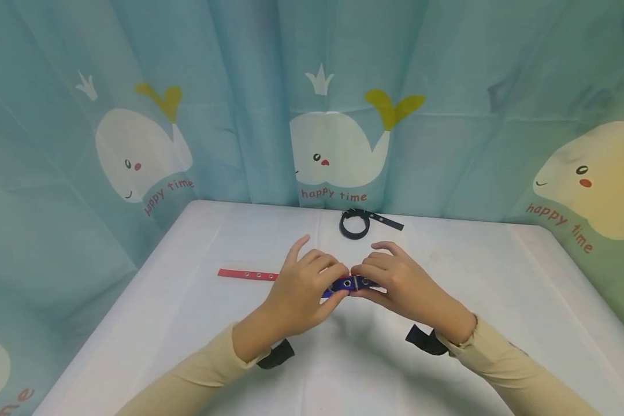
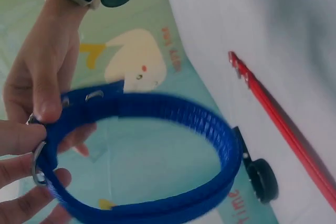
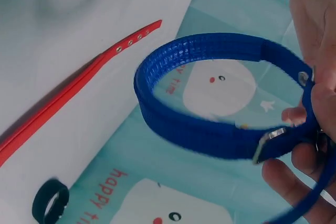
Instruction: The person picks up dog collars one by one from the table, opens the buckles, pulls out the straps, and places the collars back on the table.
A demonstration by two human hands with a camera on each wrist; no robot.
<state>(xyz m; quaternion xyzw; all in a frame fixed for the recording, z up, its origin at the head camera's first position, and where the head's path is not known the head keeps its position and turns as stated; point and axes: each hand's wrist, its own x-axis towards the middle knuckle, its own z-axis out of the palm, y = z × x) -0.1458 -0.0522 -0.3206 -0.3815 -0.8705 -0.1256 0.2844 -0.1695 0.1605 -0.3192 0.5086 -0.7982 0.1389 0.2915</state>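
Note:
Both hands hold a blue collar (image 1: 338, 285) up above the table at the middle of the head view. My left hand (image 1: 301, 289) pinches the strap between thumb and fingers. From the other side, my right hand (image 1: 403, 283) pinches it close to a metal buckle (image 3: 264, 144). The fingertips of the two hands nearly meet. In the wrist views the padded blue band (image 2: 230, 156) hangs as a closed loop, and the strap has metal eyelets. Fingers hide part of the fastening. Behind the left hand lies a red collar (image 1: 234, 273), partly covered, with eyelets along its end.
A black collar (image 1: 355, 236), looped into a ring with its eyeleted end sticking out right, lies near the back of the white table (image 1: 187, 346). A teal curtain (image 1: 249, 115) with whale prints hangs behind the table and along its sides.

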